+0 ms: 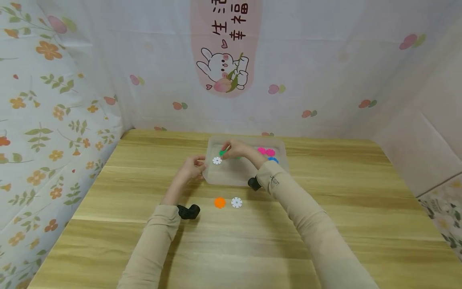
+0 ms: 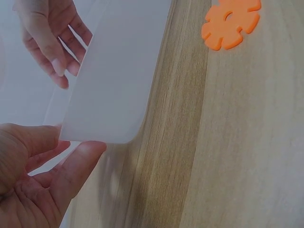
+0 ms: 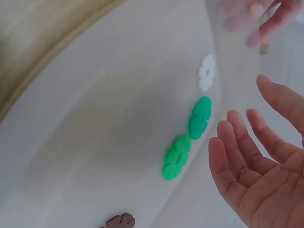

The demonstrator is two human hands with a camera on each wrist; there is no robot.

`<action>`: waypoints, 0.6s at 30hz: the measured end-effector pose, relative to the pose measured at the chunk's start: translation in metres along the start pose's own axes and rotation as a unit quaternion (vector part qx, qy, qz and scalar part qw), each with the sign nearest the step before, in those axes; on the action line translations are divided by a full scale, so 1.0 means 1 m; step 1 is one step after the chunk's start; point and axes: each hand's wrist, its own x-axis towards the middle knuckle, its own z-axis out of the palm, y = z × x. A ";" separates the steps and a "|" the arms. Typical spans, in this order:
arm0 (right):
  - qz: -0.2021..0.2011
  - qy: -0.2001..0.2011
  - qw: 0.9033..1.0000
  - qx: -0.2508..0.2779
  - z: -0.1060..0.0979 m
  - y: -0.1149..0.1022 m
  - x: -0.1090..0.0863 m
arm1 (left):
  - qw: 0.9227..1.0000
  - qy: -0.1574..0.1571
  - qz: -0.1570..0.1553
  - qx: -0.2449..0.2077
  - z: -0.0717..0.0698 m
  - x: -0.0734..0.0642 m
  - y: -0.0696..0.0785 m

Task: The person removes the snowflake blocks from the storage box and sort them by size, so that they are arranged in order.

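Observation:
A translucent plastic box [image 1: 231, 179] stands on the table. My left hand [image 1: 192, 167] grips its left end, thumb and fingers at the rim corner in the left wrist view. Inside the box, my right hand [image 1: 236, 149] hovers with loosely bent fingers and nothing between them. Close to it, two green notched discs [image 3: 200, 118] and a white notched disc [image 3: 206, 72] lie in a row along the box's far left part. Nearer to me, an orange notched disc [image 1: 219, 202] and another white disc [image 1: 236, 202] lie side by side on the table.
Pink discs [image 1: 270, 152] and a blue disc [image 1: 273, 159] sit in the right part of the box. A brown disc [image 3: 120, 221] shows at the lower edge of the right wrist view. Behind the table [image 1: 353, 192] hangs a printed cloth [image 1: 306, 72].

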 end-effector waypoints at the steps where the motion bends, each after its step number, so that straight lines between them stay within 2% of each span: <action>1: 0.004 0.000 1.000 -0.001 -0.001 0.003 0.005 | 1.000 0.000 0.003 0.001 0.000 0.000 0.000; 3: 0.008 -0.001 1.000 -0.002 -0.002 0.008 0.013 | 1.000 0.002 0.004 0.003 0.000 0.000 0.000; 6: 0.024 -0.002 1.000 -0.006 -0.001 0.007 0.014 | 1.000 0.003 0.002 0.003 0.001 0.000 -0.001; 7: 0.041 -0.004 0.999 -0.016 -0.001 -0.002 0.005 | 1.000 0.003 0.002 0.003 0.001 0.000 -0.002; 10: 0.044 0.001 0.999 -0.026 0.001 -0.014 -0.008 | 1.000 0.003 0.000 0.003 0.001 0.000 -0.003; 13: 0.043 -0.001 0.998 -0.037 0.002 -0.019 -0.011 | 1.000 0.003 -0.001 0.003 0.001 -0.001 -0.002; 18: 0.067 -0.006 0.996 -0.052 0.004 -0.016 0.005 | 1.000 0.004 -0.001 0.007 0.000 -0.001 -0.001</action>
